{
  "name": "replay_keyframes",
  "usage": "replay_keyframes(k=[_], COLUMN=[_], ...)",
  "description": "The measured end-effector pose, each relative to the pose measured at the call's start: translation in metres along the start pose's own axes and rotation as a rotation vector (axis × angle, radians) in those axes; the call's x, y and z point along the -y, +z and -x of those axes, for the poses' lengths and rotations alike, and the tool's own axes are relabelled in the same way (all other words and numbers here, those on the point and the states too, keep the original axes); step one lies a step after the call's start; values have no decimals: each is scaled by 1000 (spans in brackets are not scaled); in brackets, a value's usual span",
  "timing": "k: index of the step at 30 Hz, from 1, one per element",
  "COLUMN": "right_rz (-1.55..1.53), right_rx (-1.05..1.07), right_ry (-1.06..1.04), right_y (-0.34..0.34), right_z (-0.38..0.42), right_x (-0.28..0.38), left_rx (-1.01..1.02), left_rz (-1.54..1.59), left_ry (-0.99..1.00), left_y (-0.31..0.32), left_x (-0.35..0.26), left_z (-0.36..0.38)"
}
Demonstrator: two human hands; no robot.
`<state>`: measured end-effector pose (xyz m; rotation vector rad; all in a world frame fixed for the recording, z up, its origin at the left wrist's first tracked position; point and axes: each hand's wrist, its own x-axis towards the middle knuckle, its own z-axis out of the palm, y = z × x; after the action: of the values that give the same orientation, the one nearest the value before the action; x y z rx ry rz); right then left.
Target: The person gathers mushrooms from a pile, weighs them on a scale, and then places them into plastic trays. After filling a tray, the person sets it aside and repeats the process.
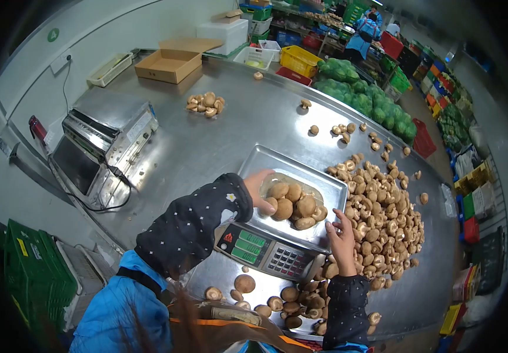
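A clear tray of brown mushrooms [294, 203] sits on the metal pan [258, 157] of a digital scale [268, 252] with lit green displays. My left hand [258, 191] grips the tray's left end, thumb by the nearest mushroom. At the pan's right edge my right hand [341, 238] has its fingers apart, near the tray's right end, with nothing in it. A large heap of loose mushrooms [383, 217] lies right of the scale. More mushrooms [292, 303] lie between the scale and my body.
Another pack of mushrooms [206, 104] lies on the steel table [189, 147] at the back left, near a cardboard box [169, 63]. A wrapping machine [104, 150] stands left. Bagged green vegetables [363, 97] line the far edge. A person in blue [363, 38] is farther back.
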<state>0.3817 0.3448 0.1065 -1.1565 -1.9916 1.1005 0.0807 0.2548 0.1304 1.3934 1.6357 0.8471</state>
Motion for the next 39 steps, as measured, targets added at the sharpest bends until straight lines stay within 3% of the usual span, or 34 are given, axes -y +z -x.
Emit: replay_keyframes(k=[3,5,7,9,11,13,15,17,19,21,23,25,27,29,32,37,39], right_rz=[36,392,333,405,240,-150,171,494,191,90,239,52,204,121,323,355,312], right_rx=[-7,-65,109,24,-146,-181,-97,241,644,754,934,868,948,903,847,944,755], right_ry=[-41,-367,-271,-313,-276,-8,-12,-155,-433,-451,-482,-566,-483,-551,-766,-659,-290], right_y=[-1,-2,1,3,6,6,-4,-1,25,59,71,104,123,147,183,179,156], right_z=[4,26,45,49,28,4,10,46,75,109,121,132,136,143,158,162,157], right_x=[3,23,35,43,23,15,22,51,34,34,77,50,49,39,32,41,69], left_rx=[-7,7,22,-25,-84,-144,-192,-244,-295,-321,-189,-114,-78,-97,-108,-84,-43], left_rz=[-22,43,110,119,40,-40,-133,-195,-9,135,249,356,436,437,448,376,92], left_ry=[-12,-13,-13,-115,-132,-141,-303,-288,-55,-42,-213,-84,-171,-176,-270,-342,-495], left_y=[6,6,9,14,26,32,32,32,31,38,31,43,47,55,55,70,72], left_x=[4,-2,-3,0,10,-1,-20,-20,-12,-11,-39,-1,15,43,49,38,21], left_z=[-7,-2,-3,-6,-16,-22,-20,-9,5,32,72,95,123,141,162,174,179])
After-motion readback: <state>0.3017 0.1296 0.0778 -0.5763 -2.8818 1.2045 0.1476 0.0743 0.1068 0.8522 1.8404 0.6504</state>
